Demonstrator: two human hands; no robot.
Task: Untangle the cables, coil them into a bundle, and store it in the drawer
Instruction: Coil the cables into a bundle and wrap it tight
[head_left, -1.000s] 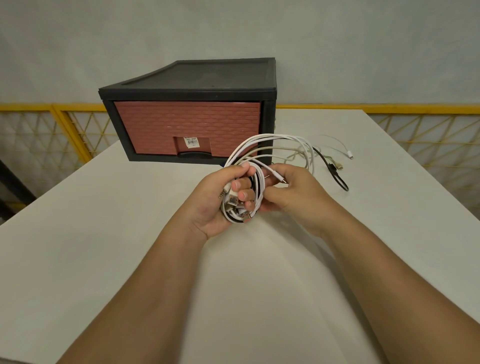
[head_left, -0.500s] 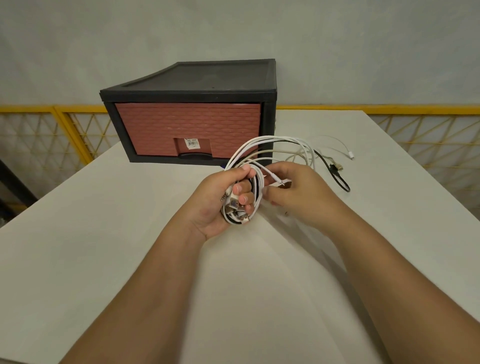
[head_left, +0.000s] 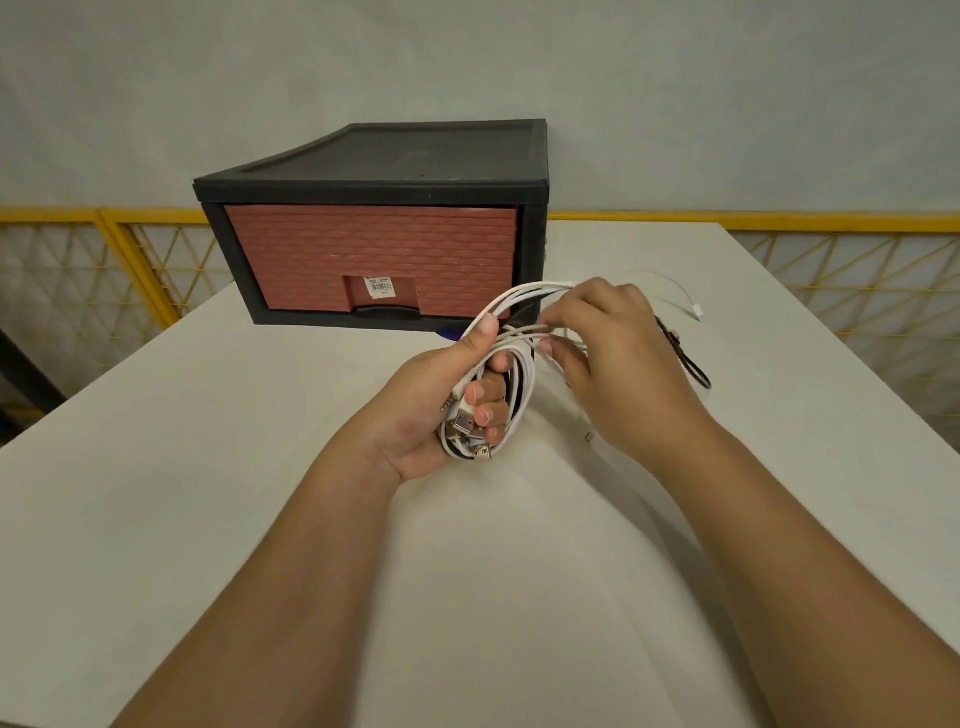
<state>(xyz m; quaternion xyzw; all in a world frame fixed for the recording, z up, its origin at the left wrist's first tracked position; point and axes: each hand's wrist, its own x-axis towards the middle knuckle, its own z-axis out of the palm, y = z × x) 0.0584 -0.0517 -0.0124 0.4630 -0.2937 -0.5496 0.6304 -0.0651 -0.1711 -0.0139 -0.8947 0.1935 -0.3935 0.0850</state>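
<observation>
- The coil of glossy white cables, metal plugs bunched at its bottom, is gripped in the curled left hand, just before the drawer.
- Its upper loops are pinched by the right hand.
- A black cable and a thin white lead are seen lying toward the matte table's far right corner.
- The brick-textured drawer sits closed.

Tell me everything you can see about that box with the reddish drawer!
The drawer box is a black, plastic-looking frame with a flat top, standing upright at the far side of the white table. Its one drawer is reddish-brown with a brick-like pattern and looks pushed fully in. A recess low in its middle holds a white barcode sticker above a dark handle lip. Only the table seems to touch it.
</observation>
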